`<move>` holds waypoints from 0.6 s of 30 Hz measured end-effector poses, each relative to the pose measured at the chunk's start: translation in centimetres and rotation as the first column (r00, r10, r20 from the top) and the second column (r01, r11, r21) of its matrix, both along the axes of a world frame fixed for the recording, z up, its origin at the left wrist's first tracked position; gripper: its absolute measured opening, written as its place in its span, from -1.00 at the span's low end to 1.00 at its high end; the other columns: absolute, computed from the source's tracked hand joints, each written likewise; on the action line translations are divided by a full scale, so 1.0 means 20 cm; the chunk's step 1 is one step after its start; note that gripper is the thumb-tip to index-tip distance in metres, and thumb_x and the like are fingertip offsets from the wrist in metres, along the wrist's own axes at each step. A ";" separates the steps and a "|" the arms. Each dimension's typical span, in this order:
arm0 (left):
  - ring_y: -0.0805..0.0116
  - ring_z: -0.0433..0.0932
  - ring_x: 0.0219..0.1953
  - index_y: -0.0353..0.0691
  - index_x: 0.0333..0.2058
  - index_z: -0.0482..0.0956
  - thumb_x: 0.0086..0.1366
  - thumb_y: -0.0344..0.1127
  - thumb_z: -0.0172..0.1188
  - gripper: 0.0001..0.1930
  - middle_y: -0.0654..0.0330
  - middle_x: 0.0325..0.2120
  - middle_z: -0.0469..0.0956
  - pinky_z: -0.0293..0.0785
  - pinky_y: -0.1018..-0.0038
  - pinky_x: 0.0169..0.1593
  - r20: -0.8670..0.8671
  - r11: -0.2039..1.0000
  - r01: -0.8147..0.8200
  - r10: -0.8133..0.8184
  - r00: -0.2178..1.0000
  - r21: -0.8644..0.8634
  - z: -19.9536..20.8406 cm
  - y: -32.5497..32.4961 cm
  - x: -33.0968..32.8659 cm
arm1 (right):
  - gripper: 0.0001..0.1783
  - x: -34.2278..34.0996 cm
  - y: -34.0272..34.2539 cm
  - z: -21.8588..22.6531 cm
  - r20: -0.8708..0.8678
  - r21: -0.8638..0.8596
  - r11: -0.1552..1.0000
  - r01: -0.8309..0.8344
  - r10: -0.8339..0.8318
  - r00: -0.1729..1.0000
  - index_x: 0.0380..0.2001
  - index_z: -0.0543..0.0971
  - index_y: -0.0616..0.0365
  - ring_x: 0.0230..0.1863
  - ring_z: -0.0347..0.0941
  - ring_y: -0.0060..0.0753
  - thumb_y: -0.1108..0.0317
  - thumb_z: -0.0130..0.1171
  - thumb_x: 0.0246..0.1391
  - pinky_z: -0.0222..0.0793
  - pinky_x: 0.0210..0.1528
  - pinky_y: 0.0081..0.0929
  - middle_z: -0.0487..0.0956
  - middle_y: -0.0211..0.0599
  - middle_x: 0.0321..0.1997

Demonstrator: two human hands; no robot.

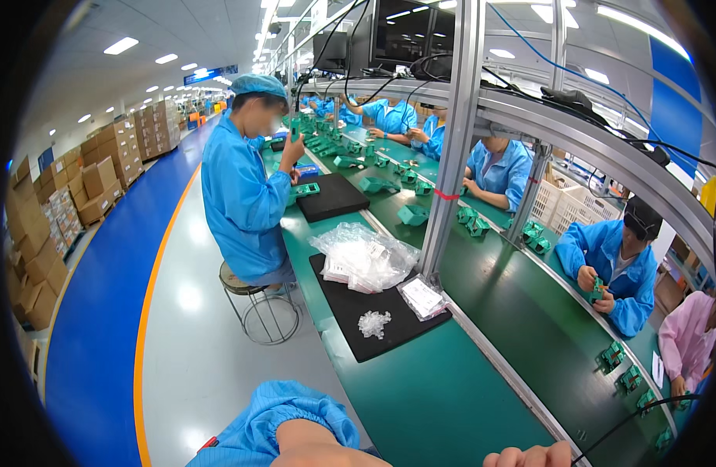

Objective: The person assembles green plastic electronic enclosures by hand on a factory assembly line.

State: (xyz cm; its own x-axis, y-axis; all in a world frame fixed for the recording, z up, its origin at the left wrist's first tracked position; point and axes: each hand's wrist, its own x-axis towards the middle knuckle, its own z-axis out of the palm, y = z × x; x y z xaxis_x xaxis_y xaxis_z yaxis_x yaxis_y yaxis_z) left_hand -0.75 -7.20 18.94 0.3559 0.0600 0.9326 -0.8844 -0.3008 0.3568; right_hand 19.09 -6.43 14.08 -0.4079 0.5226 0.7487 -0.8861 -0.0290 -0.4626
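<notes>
My left arm comes in at the lower edge in a blue sleeve, and only the wrist and back of my left hand (327, 456) show; its fingers are cut off below. To the right, also at the lower edge, the bent fingers of my right hand (527, 456) lie close together over the green bench (443, 389). What they hold, if anything, is hidden. Beyond both hands, a black mat (354, 311) carries a large clear plastic bag (365, 257) of white pieces, a small pile of clear plastic parts (374, 324) and a flat clear packet (422, 297).
A metal post (449, 179) rises beside the mat. Along the conveyor belt (490, 288) sit several green housings (412, 215). On the left, a co-worker in blue (245, 194) sits on a stool (268, 311); another (618, 265) works across the belt. A black cable (630, 416) curves at lower right.
</notes>
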 end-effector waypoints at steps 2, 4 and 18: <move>0.44 0.06 -0.81 -0.43 -0.45 0.50 0.19 -0.13 -0.06 -0.61 0.28 -0.81 0.23 -0.07 0.52 -0.75 0.013 1.000 0.010 -0.010 1.000 -0.002 0.01 -0.01 0.02 | -0.92 0.00 -0.02 0.00 0.038 -0.046 0.998 0.036 -0.034 0.999 -0.46 0.36 -0.05 -0.45 0.24 -0.42 0.29 0.04 -0.07 -0.01 -0.40 -0.52 0.48 -0.40 -0.61; 0.44 0.06 -0.82 -0.45 -0.41 0.50 0.20 -0.11 -0.07 -0.58 0.27 -0.80 0.26 -0.07 0.51 -0.75 0.031 1.000 0.016 -0.016 0.999 -0.010 -0.01 -0.02 0.05 | -0.91 -0.01 -0.03 -0.01 0.039 -0.066 0.997 0.041 -0.039 0.998 -0.48 0.35 -0.05 -0.45 0.24 -0.42 0.29 0.04 -0.07 -0.02 -0.41 -0.52 0.47 -0.41 -0.62; 0.43 0.09 -0.82 -0.52 -0.36 0.48 0.17 -0.06 -0.05 -0.52 0.21 -0.82 0.32 -0.08 0.49 -0.76 0.100 0.977 0.198 -0.190 0.977 -0.075 -0.01 -0.04 0.13 | -0.90 -0.01 -0.03 -0.05 0.046 -0.103 0.995 -0.001 0.006 0.999 -0.49 0.36 -0.04 -0.48 0.23 -0.45 0.28 0.05 -0.10 -0.06 -0.43 -0.52 0.46 -0.41 -0.62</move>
State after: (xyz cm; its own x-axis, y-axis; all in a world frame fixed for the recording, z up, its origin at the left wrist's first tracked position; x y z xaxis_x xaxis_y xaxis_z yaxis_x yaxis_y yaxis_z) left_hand 1.81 -7.91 18.82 0.2815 0.0779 0.9564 -0.9531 -0.0930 0.2881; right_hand 18.93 -7.02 13.17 -0.4427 0.5941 0.6716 -0.8638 -0.0816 -0.4972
